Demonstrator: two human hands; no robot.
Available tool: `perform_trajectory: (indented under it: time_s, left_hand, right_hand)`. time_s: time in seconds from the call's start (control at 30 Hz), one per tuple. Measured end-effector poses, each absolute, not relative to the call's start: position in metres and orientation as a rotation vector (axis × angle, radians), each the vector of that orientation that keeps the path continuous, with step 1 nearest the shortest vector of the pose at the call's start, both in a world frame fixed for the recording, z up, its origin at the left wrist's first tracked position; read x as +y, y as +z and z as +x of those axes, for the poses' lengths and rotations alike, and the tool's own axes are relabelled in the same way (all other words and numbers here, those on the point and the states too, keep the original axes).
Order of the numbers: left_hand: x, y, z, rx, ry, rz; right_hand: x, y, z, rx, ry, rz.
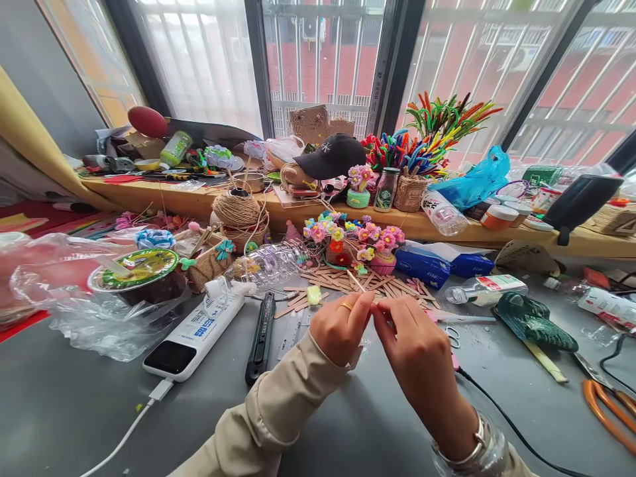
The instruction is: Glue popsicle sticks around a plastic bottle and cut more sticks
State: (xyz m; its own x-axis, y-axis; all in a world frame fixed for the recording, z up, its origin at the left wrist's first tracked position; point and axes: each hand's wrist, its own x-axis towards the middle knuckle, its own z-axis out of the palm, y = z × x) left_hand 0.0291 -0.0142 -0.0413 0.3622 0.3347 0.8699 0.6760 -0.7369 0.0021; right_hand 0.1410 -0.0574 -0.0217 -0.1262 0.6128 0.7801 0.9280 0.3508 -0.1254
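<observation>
My left hand (342, 328) is closed in a pinch on a thin pale stick (356, 282), whose end pokes up and to the left from the fingertips. Close beside it, the fingers of my right hand (411, 341) are pinched together, nearly touching the left fingertips. Whatever lies between the right fingertips is hidden. Flat wooden craft sticks (318, 278) are spread behind both hands. A small yellow-green block (314, 295) lies just beyond my left hand. Partly covered by my right hand is a pink-handled tool with a black cord (489, 394).
Left stand a white power bank (196, 331) on a cable and a dark utility knife (260, 338). Orange-handled scissors (609, 404) and a green mesh roll (536, 321) lie right. Yarn flowers (342, 232), a clear bottle (273, 262) and a twine ball (236, 209) line the back.
</observation>
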Motion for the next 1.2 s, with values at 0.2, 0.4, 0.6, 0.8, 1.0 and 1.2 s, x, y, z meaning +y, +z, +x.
perform_trajectory:
  time_s: [0.2, 0.4, 0.6, 0.8, 1.0, 1.2]
  left_hand:
    - [-0.015, -0.040, 0.027, -0.815, -1.327, -2.261]
    - [-0.017, -0.038, 0.027, -0.786, -1.351, -2.249]
    - [-0.016, -0.040, 0.027, -0.742, -1.369, -2.237]
    - [-0.016, -0.041, 0.027, -0.768, -1.365, -2.230]
    - [-0.017, -0.042, 0.028, -0.736, -1.342, -2.224]
    - [-0.016, -0.027, 0.018, -0.715, -1.376, -2.174]
  right_hand:
    - [-0.057, -0.019, 0.143, -1.826, -0.492, -1.342]
    - [-0.059, -0.018, 0.142, -1.818, -0.494, -1.326]
    - [-0.060, -0.018, 0.141, -1.809, -0.483, -1.329]
    - [-0.059, -0.018, 0.141, -1.801, -0.511, -1.341]
    - [-0.059, -0.019, 0.141, -1.798, -0.518, -1.349]
    - [-0.054, -0.012, 0.158, -1.723, -0.546, -1.408]
